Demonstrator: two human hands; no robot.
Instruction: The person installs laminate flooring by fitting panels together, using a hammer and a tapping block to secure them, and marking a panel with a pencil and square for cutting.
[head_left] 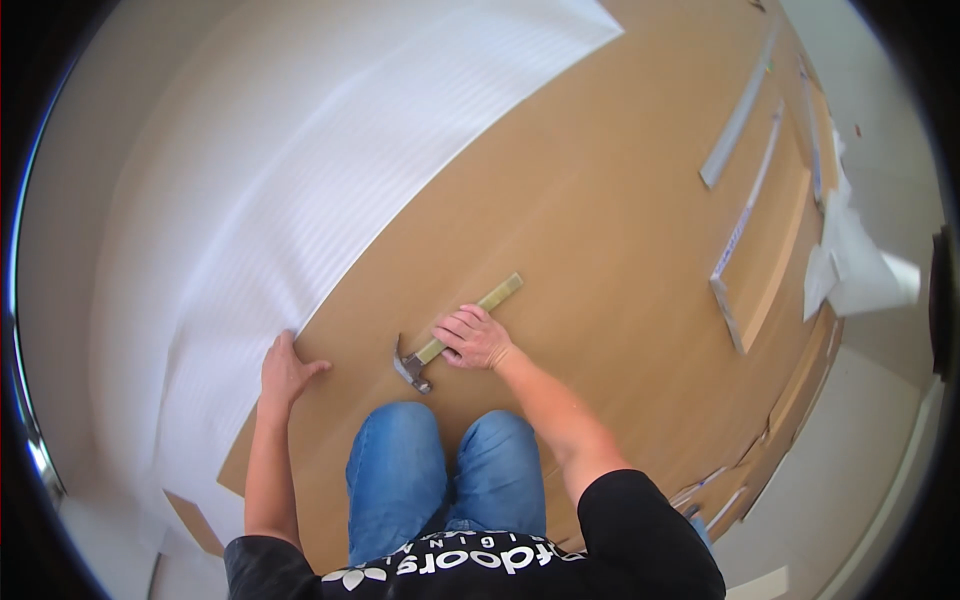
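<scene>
In my right hand (pixel 472 336) is a claw hammer (pixel 500 291), with my fingers wrapped round its yellowish handle. Its dark metal head points toward my left knee, low over or resting on a large brown board (pixel 590 170); I cannot tell which. My left hand (pixel 289 371) lies at the board's left edge, where brown surface meets white foam sheeting (pixel 340 190). The left thumb is stretched away from the other fingers, and nothing shows in that hand. Both my knees, in blue jeans, are on the brown board.
Toward the right lie a grey strip (pixel 740 110), a long panel piece (pixel 765 240) with a taped edge and a crumpled white wrap (pixel 860 262). More strips (pixel 715 490) lie at the lower right. A small brown offcut (pixel 193 522) is at the lower left.
</scene>
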